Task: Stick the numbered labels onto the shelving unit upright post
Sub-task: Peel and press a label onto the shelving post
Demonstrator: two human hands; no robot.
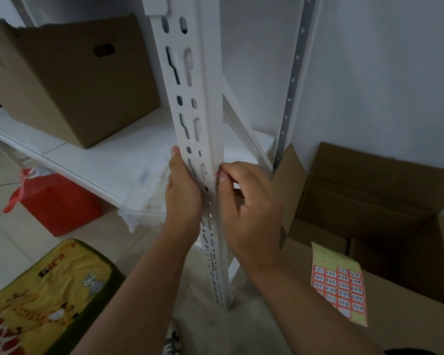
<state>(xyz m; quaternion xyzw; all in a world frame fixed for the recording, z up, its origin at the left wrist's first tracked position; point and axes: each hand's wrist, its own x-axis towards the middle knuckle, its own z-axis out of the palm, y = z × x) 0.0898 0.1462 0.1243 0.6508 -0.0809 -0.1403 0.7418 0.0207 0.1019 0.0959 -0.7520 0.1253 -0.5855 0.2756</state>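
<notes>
The white slotted upright post (190, 98) of the shelving unit runs down the middle of the view. My left hand (183, 193) grips its left edge, thumb up along the metal. My right hand (244, 198) is at the post's right edge, its thumb and forefinger pinching a small red label (216, 172) against the corner; most of the label is hidden by the fingers. A sheet of red numbered labels (340, 285) on yellow backing lies on a cardboard box at the lower right.
A closed cardboard box (69, 83) stands on the white shelf (108, 160). Open cardboard boxes (385, 196) sit against the wall at right. A red bag (59, 203) is under the shelf, a yellow cushion (49, 298) at lower left, a clear plastic tray (144, 208) beside the post.
</notes>
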